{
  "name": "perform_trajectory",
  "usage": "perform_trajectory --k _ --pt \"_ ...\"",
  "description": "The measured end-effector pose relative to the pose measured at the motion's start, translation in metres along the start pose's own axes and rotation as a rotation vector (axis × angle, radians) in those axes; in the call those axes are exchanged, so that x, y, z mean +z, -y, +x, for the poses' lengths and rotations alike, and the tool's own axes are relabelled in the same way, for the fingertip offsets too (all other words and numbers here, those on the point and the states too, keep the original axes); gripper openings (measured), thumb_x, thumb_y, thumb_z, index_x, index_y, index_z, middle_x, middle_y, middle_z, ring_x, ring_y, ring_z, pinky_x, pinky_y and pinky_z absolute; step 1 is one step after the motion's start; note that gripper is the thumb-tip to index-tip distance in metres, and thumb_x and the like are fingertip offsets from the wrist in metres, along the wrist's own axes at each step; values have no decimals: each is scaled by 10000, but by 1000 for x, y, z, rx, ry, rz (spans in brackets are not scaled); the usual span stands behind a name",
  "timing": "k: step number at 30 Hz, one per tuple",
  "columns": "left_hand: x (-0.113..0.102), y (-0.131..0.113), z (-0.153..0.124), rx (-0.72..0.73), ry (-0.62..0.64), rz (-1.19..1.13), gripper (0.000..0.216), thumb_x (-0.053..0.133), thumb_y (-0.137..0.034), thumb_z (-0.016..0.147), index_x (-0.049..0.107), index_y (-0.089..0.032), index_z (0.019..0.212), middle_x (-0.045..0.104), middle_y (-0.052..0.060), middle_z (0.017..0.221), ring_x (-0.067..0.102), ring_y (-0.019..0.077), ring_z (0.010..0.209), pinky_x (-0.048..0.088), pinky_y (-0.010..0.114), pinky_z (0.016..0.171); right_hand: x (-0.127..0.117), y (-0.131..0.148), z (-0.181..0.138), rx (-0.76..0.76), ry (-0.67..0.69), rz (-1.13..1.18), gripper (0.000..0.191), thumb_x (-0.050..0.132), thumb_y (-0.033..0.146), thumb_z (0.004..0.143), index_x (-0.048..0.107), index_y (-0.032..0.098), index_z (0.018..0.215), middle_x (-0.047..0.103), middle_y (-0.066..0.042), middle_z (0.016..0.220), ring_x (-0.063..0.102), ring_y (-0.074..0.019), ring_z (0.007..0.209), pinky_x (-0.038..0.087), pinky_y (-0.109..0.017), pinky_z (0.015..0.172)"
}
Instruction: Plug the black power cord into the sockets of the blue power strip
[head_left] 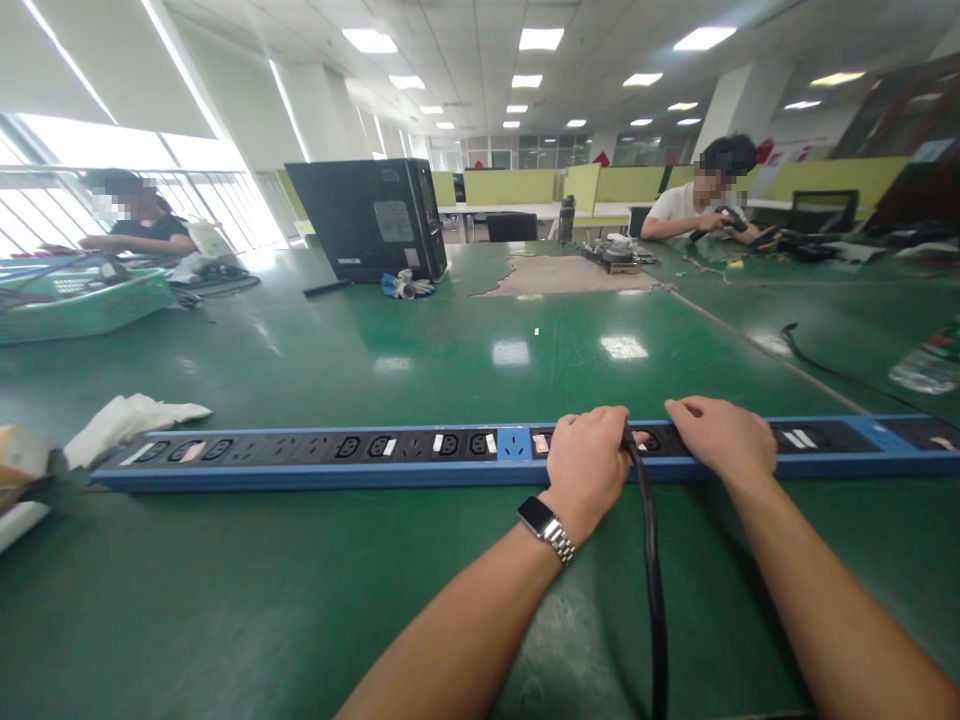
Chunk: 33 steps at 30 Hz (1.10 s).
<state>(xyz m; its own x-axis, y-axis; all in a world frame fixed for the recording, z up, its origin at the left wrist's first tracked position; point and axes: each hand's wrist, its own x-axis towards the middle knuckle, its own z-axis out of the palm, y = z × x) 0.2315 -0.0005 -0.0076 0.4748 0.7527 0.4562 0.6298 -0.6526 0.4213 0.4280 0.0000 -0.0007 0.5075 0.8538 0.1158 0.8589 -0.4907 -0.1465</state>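
A long blue power strip (300, 478) with a row of black sockets lies crosswise on the green table. My left hand (589, 455), with a watch (541, 518) on the wrist, is closed over the strip around the end of a black power cable (651, 560). Its plug is hidden under the fingers, so I cannot tell how far it sits in a socket. The cable hangs down toward me. Farther right, my right hand (726, 437) is closed over the strip, fingers curled at its far edge. Small white and pink labels stick to several sockets.
Behind the strip stand a black computer case (364, 220) and blue-white gloves (407, 285). White paper (131, 418) touches the left end. A green basket (90, 310), a plastic bottle (930, 362) and a loose black cable (814, 362) lie around. Two people sit across the table.
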Motion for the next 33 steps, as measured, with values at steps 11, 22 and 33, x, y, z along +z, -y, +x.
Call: perform_trajectory --k 11,22,33 --pt "-80 -11 56 184 -490 -256 284 561 -403 954 640 -199 1137 714 58 1112 664 173 1013 498 258 877 2 -1 1 16 -18 -9 586 314 584 897 750 270 1130 736 -119 1077 663 -315 929 459 -420 796" --pt "-166 154 -81 -458 -392 41 329 555 -483 888 735 -212 939 765 14 889 699 189 851 513 256 793 2 -2 3 29 -10 24 571 351 599 880 750 282 1138 736 -123 1080 665 -334 921 472 -434 783" --pt "-167 155 -80 -164 24 137 363 505 -536 913 682 -224 974 752 24 881 704 203 808 516 263 756 2 -3 3 55 9 29 583 347 622 870 743 298 1150 731 -125 1099 662 -357 918 471 -443 748"
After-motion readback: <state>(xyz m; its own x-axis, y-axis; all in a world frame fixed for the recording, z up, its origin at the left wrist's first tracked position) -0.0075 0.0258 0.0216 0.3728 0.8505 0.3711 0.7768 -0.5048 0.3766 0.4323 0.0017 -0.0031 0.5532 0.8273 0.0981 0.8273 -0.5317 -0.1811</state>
